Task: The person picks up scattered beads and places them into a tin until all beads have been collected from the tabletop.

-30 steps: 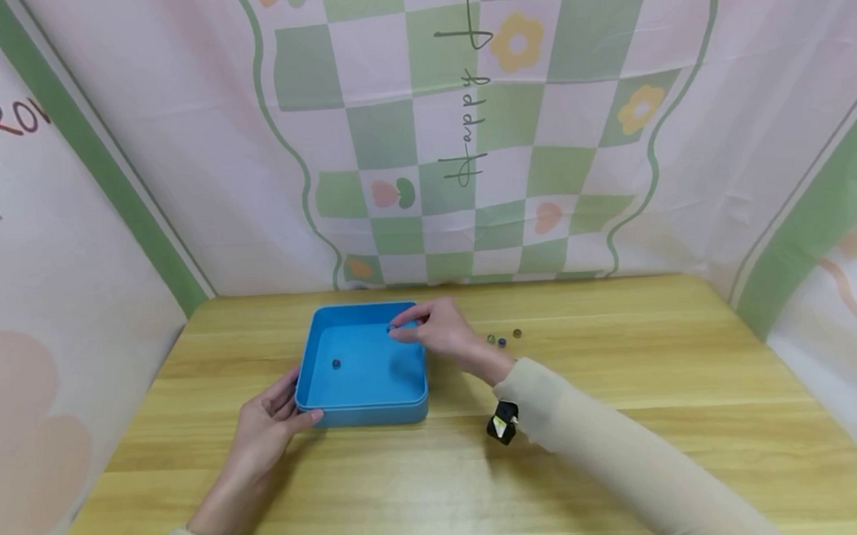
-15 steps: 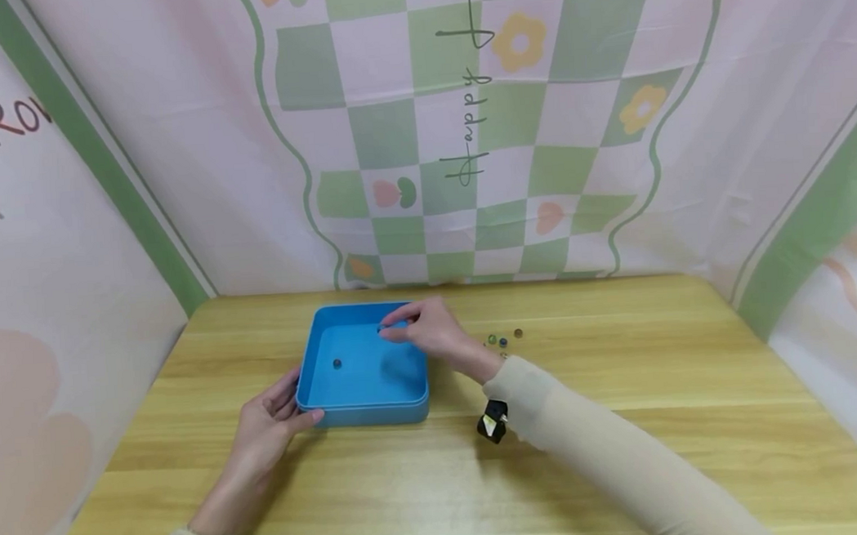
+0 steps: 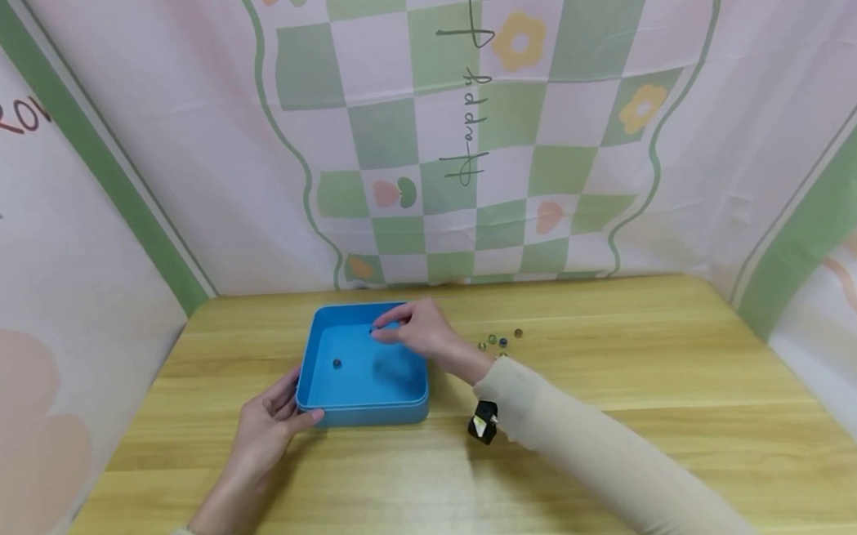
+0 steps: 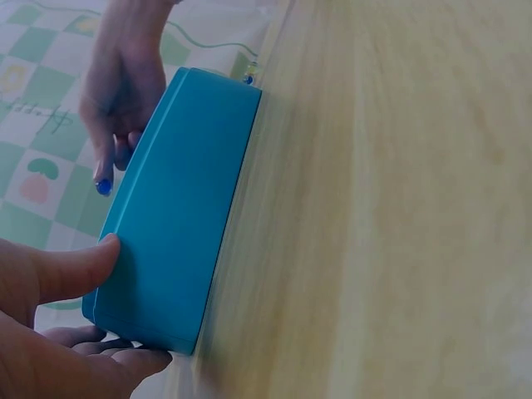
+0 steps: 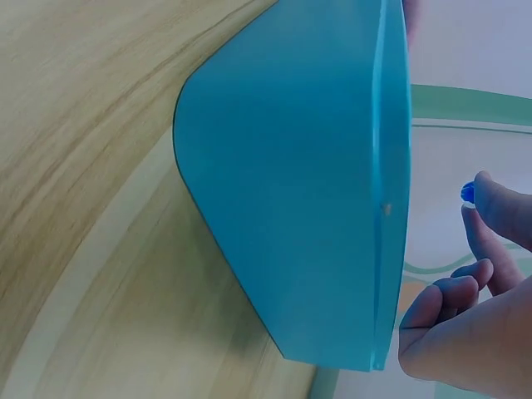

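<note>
Wood-grain bench (image 3: 747, 412) stood before printed cloth backdrop (image 3: 233, 148) with green-and-white checks (image 3: 384, 135), yellow flowers (image 3: 519, 42), sideways "Happy" lettering (image 3: 470, 124). Green stripe (image 3: 88, 149) slanted down at left, beside brown lettering (image 3: 10, 119).

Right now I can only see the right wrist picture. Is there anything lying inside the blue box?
Observer: Yes. The head view shows one small dark marble lying on the floor of the blue box, toward its left side.
Operator: Ooh! Are there more on the table?
Observer: Yes, at least five small marbles are on the table, to the right of the box.
Operator: And what's the other hand doing?
Observer: The left hand grips the box's near left corner, thumb on the near side.
</note>
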Tool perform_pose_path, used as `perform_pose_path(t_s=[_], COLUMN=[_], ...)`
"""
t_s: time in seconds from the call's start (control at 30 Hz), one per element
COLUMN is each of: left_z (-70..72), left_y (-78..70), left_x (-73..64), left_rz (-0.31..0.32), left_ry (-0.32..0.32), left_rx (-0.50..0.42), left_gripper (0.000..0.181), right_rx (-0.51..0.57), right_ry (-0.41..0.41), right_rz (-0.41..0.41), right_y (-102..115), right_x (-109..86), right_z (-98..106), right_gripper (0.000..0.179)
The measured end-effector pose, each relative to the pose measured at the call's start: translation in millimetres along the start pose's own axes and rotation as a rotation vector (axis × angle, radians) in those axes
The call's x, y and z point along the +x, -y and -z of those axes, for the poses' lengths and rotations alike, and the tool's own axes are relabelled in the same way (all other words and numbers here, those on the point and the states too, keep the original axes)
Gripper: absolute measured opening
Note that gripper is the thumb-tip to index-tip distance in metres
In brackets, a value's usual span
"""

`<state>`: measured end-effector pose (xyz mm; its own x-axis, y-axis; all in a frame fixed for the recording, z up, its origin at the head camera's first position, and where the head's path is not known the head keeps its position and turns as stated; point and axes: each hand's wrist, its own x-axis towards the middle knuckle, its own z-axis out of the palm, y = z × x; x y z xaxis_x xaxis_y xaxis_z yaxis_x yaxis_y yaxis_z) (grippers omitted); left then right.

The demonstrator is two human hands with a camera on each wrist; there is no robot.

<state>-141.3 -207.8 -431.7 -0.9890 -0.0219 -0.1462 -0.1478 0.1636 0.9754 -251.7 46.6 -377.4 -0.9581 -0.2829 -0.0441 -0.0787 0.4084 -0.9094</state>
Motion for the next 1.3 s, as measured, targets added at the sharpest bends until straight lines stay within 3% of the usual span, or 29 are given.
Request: perform_pose_path(t_s=[1.0, 1.3], left_z=[-0.5, -0.2], left_y=[-1.7, -1.0], left_x=[1.4, 0.7], left_rz=[-0.001, 0.008], left_ry=[0.000, -0.004], left_rx=[0.000, -0.007], left_gripper=[0.078, 0.078], right_rx=[0.003, -0.007], right_ry=[0.021, 0.016], right_rz=[0.001, -0.036], right_y=[4.3, 0.9], right_x=[6.4, 10.9], right_z=[-21.3, -31.0], right_gripper=[0.013, 0.012])
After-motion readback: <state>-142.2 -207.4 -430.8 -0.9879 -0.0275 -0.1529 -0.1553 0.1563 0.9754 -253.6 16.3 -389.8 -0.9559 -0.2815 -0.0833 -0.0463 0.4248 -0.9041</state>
